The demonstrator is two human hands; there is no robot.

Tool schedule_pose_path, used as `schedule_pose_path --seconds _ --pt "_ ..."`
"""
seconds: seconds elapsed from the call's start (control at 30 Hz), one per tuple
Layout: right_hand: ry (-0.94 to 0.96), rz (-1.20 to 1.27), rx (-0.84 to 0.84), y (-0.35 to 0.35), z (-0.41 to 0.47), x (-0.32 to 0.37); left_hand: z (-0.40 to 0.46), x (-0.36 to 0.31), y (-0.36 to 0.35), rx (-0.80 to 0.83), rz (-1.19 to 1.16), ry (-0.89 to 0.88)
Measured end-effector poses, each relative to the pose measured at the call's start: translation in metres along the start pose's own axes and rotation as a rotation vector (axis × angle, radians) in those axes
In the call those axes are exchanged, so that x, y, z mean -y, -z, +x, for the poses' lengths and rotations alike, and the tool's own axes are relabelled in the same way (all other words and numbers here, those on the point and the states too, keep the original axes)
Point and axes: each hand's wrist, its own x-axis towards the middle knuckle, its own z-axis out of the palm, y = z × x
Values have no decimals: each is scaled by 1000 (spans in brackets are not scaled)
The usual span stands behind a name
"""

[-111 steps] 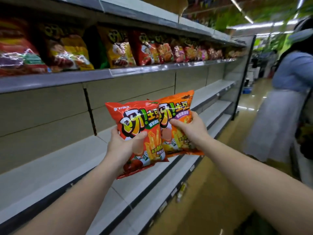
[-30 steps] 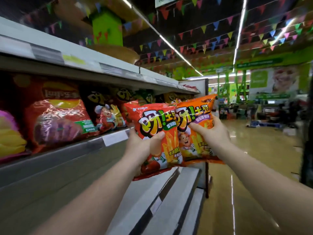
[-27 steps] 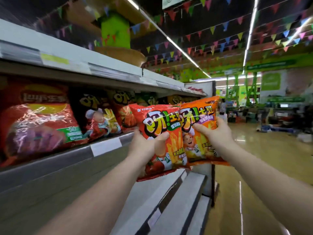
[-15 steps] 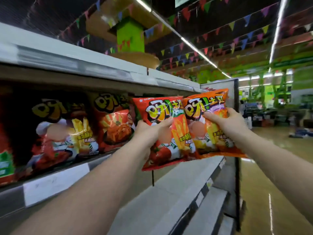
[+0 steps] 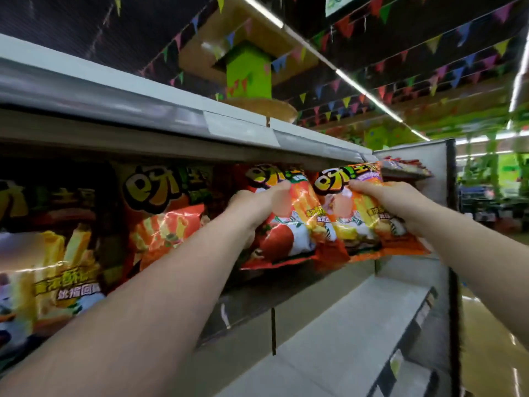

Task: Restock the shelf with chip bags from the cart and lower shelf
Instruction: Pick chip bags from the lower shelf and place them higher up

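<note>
My left hand [image 5: 254,207] grips a red chip bag [image 5: 289,239] by its left side, thumb across the front. My right hand [image 5: 389,202] holds an orange chip bag [image 5: 363,230] by its right side. Both bags tilt back with their tops under the lip of the upper shelf [image 5: 240,130], at the row of stocked chip bags [image 5: 163,222]. The two bags overlap slightly in the middle. The stocked shelf's surface under them is hidden by the bags and my arms.
Below the stocked row runs a bare grey shelf [image 5: 343,328] with price-tag rails at its front edge. The shelf unit's end panel [image 5: 438,173] stands to the right. Beyond it lies a shiny shop floor [image 5: 486,339] and green-lit aisles.
Both hands have carried the two bags up and forward, from the aisle in front of the empty lower shelves to the stocked row. The bags now lean back into the shelf opening.
</note>
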Motion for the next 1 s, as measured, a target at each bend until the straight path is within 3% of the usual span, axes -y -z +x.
schedule_pose_path --seconds 0.23,0.57,0.83,1.0 --pt "-43 35 225 -23 60 -3 28 0 -11 -169 130 3" --pt "84 194 425 -75 111 -19 48 19 -21 -555 692 51" --pt "68 280 583 -80 131 -34 34 40 -38 -735 547 -53" --pt "55 318 733 -89 126 -49 27 42 -37 -753 839 30"
